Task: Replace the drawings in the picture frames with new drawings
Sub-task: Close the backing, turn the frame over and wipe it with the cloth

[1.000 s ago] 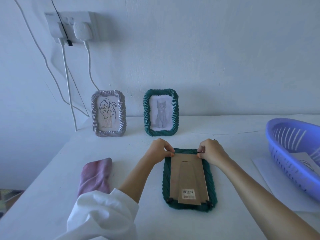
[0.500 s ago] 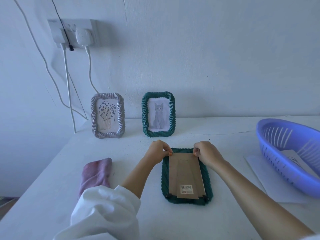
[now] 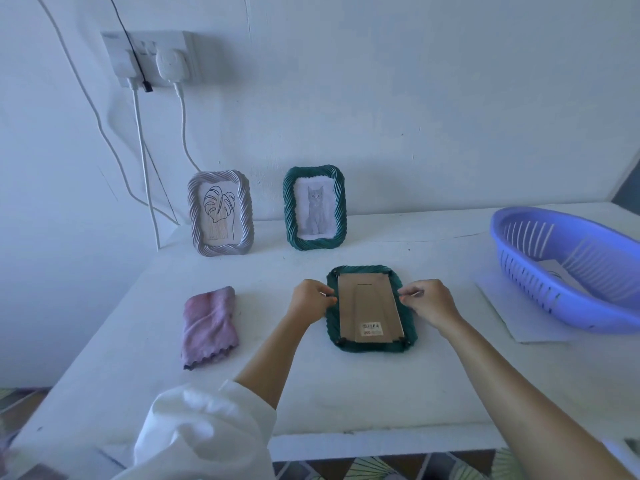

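Fingers of the left hand are curled and drawn together in a pinch against the left long side of the face-down frame. Those of the right hand pinch the right long side directly across. Whether they have hold of a small catch or only of the green rim I cannot tell; it is too small. I see the frame lying flat near the middle of the surface, its brown backing board uppermost, its long axis running from the near edge towards the wall edge. Both hands flank its far half, so neither is nearer, and the board lies between them, inward of each set of fingertips. Small dark clips sit at the board's four corners: the far pair just beyond the fingers, the near pair back towards me. I judge the step in hand to be freeing that board, so the next move turns on reaching along the long sides to those corners. The blue basket by the right edge, well apart, holds a sheet I take for a fresh drawing.
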`<action>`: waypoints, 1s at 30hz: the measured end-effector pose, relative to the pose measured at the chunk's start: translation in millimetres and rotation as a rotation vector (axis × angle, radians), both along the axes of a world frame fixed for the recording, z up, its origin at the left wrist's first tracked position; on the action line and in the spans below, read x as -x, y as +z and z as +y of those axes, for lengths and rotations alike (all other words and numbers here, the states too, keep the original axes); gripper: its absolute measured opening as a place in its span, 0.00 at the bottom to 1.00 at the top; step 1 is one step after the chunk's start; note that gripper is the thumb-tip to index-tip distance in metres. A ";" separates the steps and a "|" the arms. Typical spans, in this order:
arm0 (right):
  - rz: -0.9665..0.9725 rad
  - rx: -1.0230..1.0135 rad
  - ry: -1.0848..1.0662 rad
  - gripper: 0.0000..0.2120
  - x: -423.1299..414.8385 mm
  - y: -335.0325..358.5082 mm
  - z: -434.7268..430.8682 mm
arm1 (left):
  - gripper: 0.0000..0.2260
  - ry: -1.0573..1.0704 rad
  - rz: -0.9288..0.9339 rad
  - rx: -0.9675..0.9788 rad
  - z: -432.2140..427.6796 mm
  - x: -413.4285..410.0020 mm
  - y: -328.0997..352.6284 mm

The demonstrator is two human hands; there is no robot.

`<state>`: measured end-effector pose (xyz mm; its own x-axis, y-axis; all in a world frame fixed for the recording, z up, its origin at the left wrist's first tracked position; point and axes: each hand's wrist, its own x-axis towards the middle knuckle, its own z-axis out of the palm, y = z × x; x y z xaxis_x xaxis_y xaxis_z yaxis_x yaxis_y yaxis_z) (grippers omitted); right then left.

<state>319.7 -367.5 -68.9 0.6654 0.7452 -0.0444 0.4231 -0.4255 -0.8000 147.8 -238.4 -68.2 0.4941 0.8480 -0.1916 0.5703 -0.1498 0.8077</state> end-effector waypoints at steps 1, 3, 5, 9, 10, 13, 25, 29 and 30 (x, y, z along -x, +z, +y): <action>-0.018 0.017 0.003 0.07 2.2 0.6 -1.9 | 0.10 -0.001 0.001 -0.002 -3.4 0.3 0.4; -0.063 0.051 0.008 0.09 4.6 1.4 -3.7 | 0.10 0.006 0.008 0.000 -8.7 0.2 2.1; -0.105 0.083 0.031 0.18 7.1 2.3 -5.1 | 0.10 0.033 0.028 0.024 -13.2 -0.1 4.3; -0.167 0.147 0.053 0.23 16.9 3.6 -8.9 | 0.09 0.065 0.054 0.050 -22.7 -0.3 9.1; -0.181 0.166 0.055 0.20 19.4 3.0 -9.4 | 0.10 0.067 0.059 0.046 -25.1 -0.3 10.0; -0.204 0.201 0.049 0.13 26.4 3.8 -8.9 | 0.10 0.083 0.073 0.028 -31.0 -0.6 11.9; -0.094 0.166 0.020 0.11 27.7 7.3 -16.0 | 0.09 0.103 0.091 -0.001 -40.1 -1.0 13.4; -0.014 0.151 -0.007 0.10 18.5 7.6 -16.3 | 0.09 0.089 0.081 0.014 -41.2 -0.3 14.6; -0.001 0.150 0.000 0.11 17.9 7.8 -17.4 | 0.09 0.085 0.083 0.011 -42.3 -0.2 15.5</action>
<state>301.8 -384.9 -61.2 0.6658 0.7300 -0.1544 0.4237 -0.5402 -0.7271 148.0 -280.7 -52.7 0.4029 0.8837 -0.2382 0.6455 -0.0899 0.7584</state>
